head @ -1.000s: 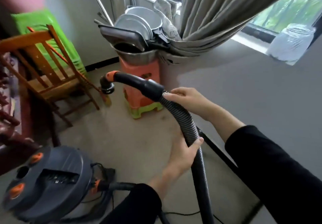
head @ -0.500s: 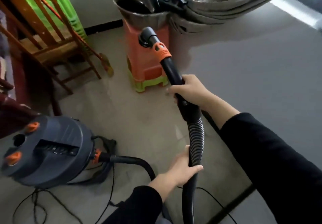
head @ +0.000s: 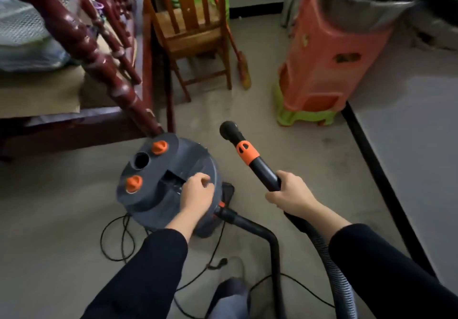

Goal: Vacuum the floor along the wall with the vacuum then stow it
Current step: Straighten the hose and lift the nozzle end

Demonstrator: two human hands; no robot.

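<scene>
Now one hand is on the vacuum (head: 168, 182) and the other on its wand (head: 257, 162).
The right hand (head: 291, 194) is wrapped tight round the wand, whose nozzle points to 11 o'clock, clear of the floor. The left hand (head: 197, 192) lies curled on the canister lid by the handle recess; I cannot tell whether it grips anything. The canister stands on the floor at 9 o'clock of the right hand. The likely trouble is the power cord (head: 116, 239), looped at 7 o'clock of the canister and trailing by the foot: dragging the canister could snag it or trip the person, and the hose (head: 329, 264) may tug the canister sideways. Half a second earlier the left hand held the ribbed hose low down; it has since let go, and the wand has dropped away from the stacked stools (head: 329, 58).
</scene>
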